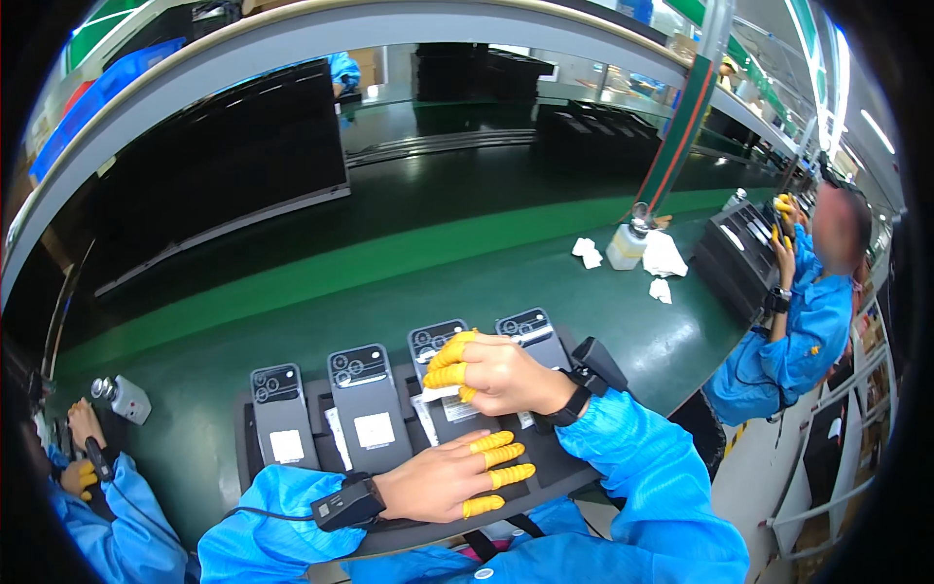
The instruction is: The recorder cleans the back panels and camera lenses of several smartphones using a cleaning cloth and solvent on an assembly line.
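Observation:
A dark foam tray (569, 472) in front of me holds a row of grey smartphones, backs up with camera clusters at the far end. The leftmost phone (282, 409) and the phone beside it (368, 404) each bear a white label. My right hand (496, 375), in yellow finger cots, is closed over the third phone (436, 336), pinching a white wipe (440, 393) against its back. Flat across that phone's near end lies my left hand (443, 477), its cot-covered fingers stretched out. Partly behind my right hand is the rightmost phone (532, 331).
Beyond the tray, a dispenser bottle (626, 245) stands by crumpled white wipes (664, 255) on the green bench (389, 282). Another bottle (121, 399) is at left. A co-worker (793, 311) handles a black tray (735, 258) at right; another person's hands (83, 443) show at left.

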### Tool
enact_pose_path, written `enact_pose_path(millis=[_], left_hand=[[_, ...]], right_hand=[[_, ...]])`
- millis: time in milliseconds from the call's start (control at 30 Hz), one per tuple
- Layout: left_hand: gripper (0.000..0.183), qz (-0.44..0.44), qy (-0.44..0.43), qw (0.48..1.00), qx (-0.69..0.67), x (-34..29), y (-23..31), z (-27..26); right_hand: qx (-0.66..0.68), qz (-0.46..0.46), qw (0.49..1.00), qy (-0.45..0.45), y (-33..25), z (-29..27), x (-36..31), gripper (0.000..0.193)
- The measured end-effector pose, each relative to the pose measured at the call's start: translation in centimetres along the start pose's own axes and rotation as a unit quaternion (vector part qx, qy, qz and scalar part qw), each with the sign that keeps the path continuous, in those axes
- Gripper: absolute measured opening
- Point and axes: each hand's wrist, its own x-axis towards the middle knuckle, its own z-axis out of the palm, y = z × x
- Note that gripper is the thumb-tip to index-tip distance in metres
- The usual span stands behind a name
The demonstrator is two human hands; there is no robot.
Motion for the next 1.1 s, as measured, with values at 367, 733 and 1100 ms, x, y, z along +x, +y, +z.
enact_pose_path(millis=[367,733,1100], left_hand=[[0.053,0.019,0.017,1.0,-0.018,0.14,-0.29,0.53],[0.052,0.015,0.009,1.0,-0.015,0.32,-0.25,0.5],[0.053,0.016,0.009,1.0,-0.021,0.3,-0.27,0.42]], right_hand=[[-0.013,0.009,1.0,-0.014,0.24,-0.27,-0.05,0.053],[-0.026,0.006,0.999,-0.019,0.42,-0.27,-0.25,0.035],[-0.016,-0.007,1.0,-0.007,0.41,-0.29,-0.17,0.036]])
